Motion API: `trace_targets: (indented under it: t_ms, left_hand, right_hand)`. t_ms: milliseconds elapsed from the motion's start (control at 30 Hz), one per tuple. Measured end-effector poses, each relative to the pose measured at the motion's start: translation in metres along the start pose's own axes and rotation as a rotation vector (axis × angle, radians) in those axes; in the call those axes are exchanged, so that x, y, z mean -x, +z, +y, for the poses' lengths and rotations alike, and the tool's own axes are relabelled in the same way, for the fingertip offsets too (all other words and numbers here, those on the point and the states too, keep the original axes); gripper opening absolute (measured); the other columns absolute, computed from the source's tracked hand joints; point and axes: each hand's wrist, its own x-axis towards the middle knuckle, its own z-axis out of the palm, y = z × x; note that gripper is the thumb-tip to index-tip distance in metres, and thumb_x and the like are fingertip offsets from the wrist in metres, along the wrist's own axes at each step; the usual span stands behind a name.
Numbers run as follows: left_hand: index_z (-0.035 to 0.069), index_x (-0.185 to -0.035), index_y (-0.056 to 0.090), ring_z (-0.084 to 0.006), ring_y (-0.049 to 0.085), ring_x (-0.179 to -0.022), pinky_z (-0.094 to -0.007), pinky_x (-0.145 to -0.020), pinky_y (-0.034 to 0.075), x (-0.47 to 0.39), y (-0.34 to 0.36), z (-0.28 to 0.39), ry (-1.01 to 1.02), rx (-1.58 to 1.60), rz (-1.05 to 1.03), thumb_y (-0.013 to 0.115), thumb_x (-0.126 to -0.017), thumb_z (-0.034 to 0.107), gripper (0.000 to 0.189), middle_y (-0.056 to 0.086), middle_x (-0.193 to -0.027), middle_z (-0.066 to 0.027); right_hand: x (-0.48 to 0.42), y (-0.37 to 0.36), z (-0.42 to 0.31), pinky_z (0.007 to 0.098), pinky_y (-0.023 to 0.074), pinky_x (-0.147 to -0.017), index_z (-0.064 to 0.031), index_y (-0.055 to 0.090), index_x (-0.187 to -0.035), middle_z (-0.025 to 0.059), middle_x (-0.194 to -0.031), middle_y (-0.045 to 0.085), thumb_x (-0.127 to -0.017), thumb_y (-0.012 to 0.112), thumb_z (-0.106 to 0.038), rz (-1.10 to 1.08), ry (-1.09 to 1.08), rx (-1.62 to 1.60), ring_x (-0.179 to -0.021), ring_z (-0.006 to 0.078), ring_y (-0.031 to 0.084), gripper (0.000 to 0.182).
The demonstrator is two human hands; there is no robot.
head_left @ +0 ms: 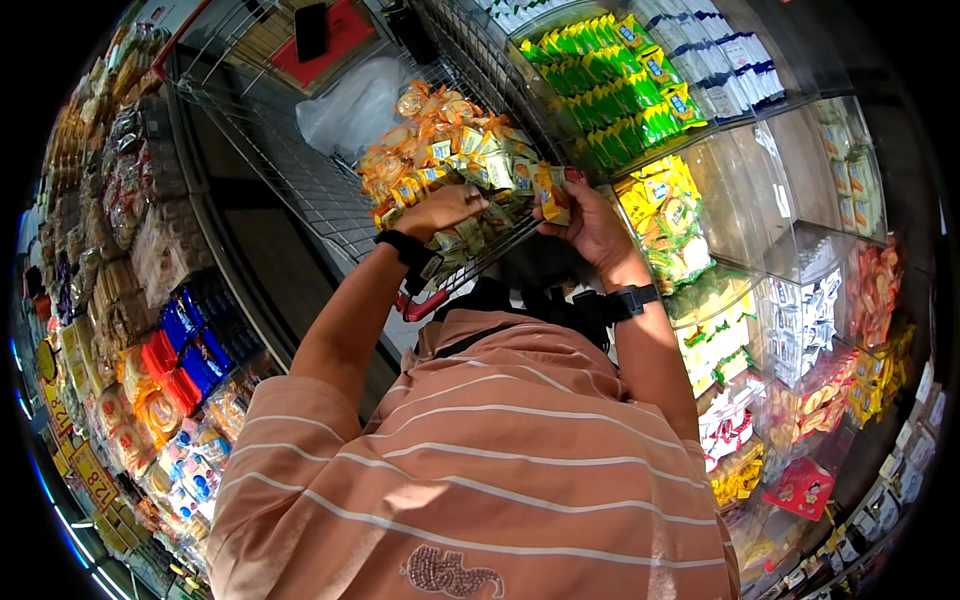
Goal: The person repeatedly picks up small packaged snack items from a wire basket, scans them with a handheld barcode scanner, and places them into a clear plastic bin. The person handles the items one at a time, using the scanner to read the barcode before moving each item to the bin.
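A wire shopping cart (300, 191) stands in front of me, with a heap of small wrapped snacks (450, 142) in orange, yellow and pale green packets inside. My left hand (446, 210) lies over the near part of the heap, fingers curled; whether it grips a packet is hidden. At the cart's right edge, my right hand (592, 225) holds a yellow snack packet (551, 195) between thumb and fingers. Clear plastic bags (352, 105) lie beyond the heap. A dark phone (311, 32) rests on a red sheet (341, 45) at the far end of the cart.
Clear bins on the right hold green packets (626, 90), yellow packets (660, 195) and white packets (727, 67). On the left, a long display carries bagged snacks (165, 247) and blue and red packs (199, 337). The cart's red handle (422, 306) is close to my waist.
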Motion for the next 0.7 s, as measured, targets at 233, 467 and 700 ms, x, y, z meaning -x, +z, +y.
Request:
trace_targets:
  t_ms: [233,467,700]
  left_hand:
    - [0.002,-0.115,0.063,-0.0103,0.057,-0.073,-0.0254,-0.059,0.045,0.031,-0.03,0.123,0.078,0.503,-0.034,0.057,-0.097,0.041,0.044,0.062,-0.089,-0.004]
    - [-0.001,-0.099,0.059,-0.0098,0.058,-0.064,-0.0239,-0.058,0.05,0.022,-0.024,0.111,0.088,0.615,-0.021,0.063,-0.094,0.026,0.028,0.057,-0.08,-0.0019]
    - [0.0,-0.104,0.057,-0.0163,0.063,-0.08,-0.0295,-0.071,0.057,0.028,-0.01,0.098,0.052,0.775,-0.006,0.064,-0.094,0.033,0.035,0.061,-0.094,-0.0059]
  right_hand:
    - [0.005,0.024,-0.006,0.0317,0.0595,-0.062,-0.0041,0.057,-0.124,0.007,-0.102,0.067,-0.094,0.065,-0.031,0.111,-0.031,0.428,-0.088,0.0186,0.069,0.041]
    - [-0.012,0.012,0.004,0.0313,0.0572,-0.078,-0.0047,0.058,-0.119,0.0059,-0.105,0.065,-0.093,0.068,-0.024,0.112,-0.174,0.106,-0.093,0.0161,0.065,0.034]
    - [-0.023,-0.009,0.014,0.0388,0.0583,-0.083,-0.0067,0.055,-0.122,0.0084,-0.11,0.064,-0.095,0.063,-0.021,0.02,-0.103,-0.009,-0.098,0.0199,0.065,0.031]
